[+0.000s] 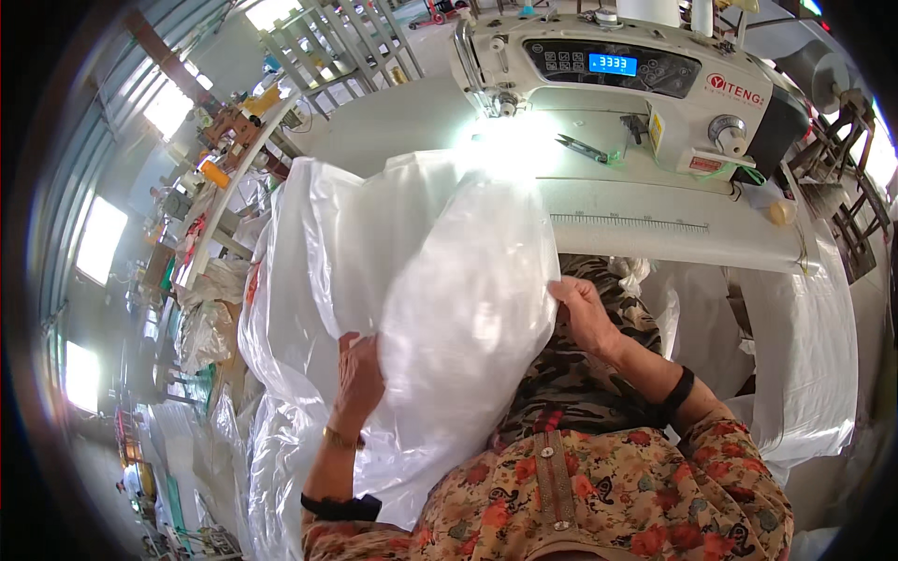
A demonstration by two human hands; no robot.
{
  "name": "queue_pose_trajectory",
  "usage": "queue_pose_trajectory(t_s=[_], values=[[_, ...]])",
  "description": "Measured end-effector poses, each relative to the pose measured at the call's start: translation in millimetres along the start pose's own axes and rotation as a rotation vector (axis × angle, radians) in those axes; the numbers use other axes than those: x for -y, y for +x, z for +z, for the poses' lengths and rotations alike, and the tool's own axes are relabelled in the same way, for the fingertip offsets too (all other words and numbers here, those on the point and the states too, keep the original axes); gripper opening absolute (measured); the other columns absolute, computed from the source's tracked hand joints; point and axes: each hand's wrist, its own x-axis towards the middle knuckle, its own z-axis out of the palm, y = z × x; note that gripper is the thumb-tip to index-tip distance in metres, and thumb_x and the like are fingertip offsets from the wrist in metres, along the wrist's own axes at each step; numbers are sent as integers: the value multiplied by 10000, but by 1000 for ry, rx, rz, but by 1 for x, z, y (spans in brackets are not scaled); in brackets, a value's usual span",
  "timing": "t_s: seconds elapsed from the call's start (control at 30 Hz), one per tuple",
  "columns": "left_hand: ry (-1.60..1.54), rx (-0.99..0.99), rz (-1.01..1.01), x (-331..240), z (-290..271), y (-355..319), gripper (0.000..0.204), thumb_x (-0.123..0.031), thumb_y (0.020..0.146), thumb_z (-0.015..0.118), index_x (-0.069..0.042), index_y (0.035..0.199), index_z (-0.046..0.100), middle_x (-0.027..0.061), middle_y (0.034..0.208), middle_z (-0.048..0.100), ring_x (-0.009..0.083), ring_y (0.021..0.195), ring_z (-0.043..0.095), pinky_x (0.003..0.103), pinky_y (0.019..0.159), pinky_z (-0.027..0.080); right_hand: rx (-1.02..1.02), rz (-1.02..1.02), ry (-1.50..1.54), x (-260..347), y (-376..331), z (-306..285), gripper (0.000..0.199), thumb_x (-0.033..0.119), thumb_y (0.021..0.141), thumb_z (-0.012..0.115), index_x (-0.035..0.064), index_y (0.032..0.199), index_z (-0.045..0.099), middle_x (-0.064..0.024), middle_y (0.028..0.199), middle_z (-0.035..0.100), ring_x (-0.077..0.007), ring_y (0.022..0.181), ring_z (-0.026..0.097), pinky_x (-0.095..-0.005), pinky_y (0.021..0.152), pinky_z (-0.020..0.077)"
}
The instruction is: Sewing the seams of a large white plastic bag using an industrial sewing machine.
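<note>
A large sheet of translucent white plastic film point(468, 290) hangs from the sewing machine's needle area down over my lap. My right hand point(587, 316) pinches its right edge between thumb and fingers. On the other side, my left hand point(359, 376) is closed on a fold of the same film, its fingertips partly hidden by it. The film's far end runs under the head of the white sewing machine point(608, 70), where a bright lamp glare hides the needle and presser foot. Between my hands the film bulges and looks slightly blurred.
Thread snips point(582, 148) lie on the machine bed, right of the glare. A printed ruler point(631, 222) runs along the table's near edge. More white film point(806, 337) drapes at the right. A cluttered workbench point(224, 210) stands at the left, metal racks point(341, 47) behind.
</note>
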Motion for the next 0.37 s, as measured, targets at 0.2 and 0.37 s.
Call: queue_pose_trajectory(t_s=[0.2,0.37], values=[[353,-70,-346,91,-31,32,100,-149,883,595,-75,817,583,139,718,591,344,701,580,431,819,413,136,285,-80,-54,-12,11,433,375,991,521,-32,942,662,-14,785,608,-99,746,547,-261,693,468],[158,-344,-221,-24,-63,125,299,-180,855,656,-97,1140,622,158,1165,614,344,1082,574,501,958,385,379,366,-383,-60,-9,6,467,414,951,577,-40,1040,636,-57,818,629,-110,776,587,-264,729,498]])
